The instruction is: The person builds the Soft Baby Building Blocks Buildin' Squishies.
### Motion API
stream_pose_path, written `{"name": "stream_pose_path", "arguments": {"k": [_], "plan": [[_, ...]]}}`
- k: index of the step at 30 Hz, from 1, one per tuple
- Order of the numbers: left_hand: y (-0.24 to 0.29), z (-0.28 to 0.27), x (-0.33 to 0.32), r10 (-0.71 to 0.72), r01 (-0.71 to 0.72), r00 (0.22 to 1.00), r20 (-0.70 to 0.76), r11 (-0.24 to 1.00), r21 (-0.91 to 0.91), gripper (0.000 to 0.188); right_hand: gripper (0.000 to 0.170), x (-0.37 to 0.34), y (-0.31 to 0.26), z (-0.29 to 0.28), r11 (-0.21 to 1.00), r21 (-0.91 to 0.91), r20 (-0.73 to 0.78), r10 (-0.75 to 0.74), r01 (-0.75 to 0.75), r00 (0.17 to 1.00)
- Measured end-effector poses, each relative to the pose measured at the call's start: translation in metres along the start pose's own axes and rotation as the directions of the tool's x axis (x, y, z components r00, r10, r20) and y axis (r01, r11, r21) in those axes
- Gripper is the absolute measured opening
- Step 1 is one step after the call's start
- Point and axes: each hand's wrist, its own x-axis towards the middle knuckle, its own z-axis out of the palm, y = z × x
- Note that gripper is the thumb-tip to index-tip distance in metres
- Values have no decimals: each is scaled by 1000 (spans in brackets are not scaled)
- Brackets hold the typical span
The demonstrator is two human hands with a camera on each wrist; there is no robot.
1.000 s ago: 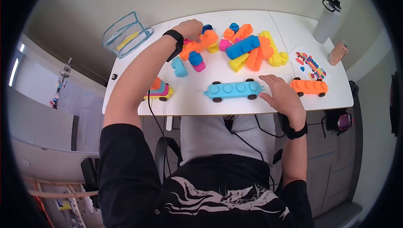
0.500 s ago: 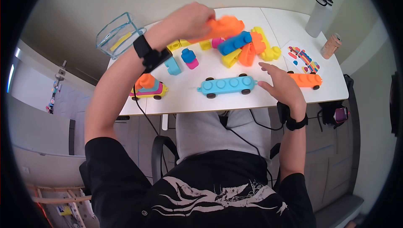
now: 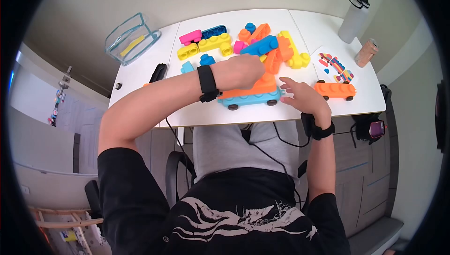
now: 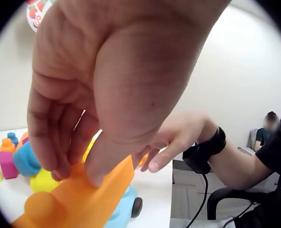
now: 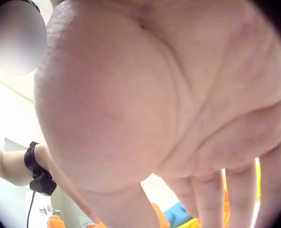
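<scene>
The peach can's markings are too small to read! And here's the left hand, thumb and fingers clamped on an orange block, right over the light-blue wheeled base; its long axis runs left to right along that base. The right hand, thumb and fingers apart, hovers beside the base's right end.
</scene>
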Motion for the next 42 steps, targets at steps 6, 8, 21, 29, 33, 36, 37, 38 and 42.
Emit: {"name": "stream_pose_path", "arguments": {"k": [6,8,21,29,33,36,37,38,42], "plan": [[10,6,1,44,-44,998,-45,999,-9,18,62,11,20,15,989,-110,-55,-101,95,993],[13,8,1,40,-40,996,-75,999,-5,20,57,14,18,16,993,-70,-88,-103,97,991],[8,33,2,11,-30,977,-211,995,-90,26,37,13,8,23,976,-216,-189,-56,14,980],[6,26,-8,8,-26,971,-238,997,-70,41,42,13,4,21,979,-204,-155,-5,-27,988],[-14,50,-26,26,-22,929,-370,1000,15,60,53,12,8,24,979,-200,-182,-77,40,980],[-32,59,-31,-33,35,977,-210,999,4,71,59,14,-2,20,978,-201,-181,-97,59,979],[-33,57,-32,-60,57,989,-133,998,-27,67,62,15,-5,18,977,-204,-141,-86,56,986],[-33,56,-33,-84,81,995,-55,995,-57,64,62,16,-5,19,977,-204,-139,-89,60,986],[-26,45,-35,-93,92,995,-26,995,-41,58,65,18,-12,17,980,-201,-97,-19,0,995]]}}
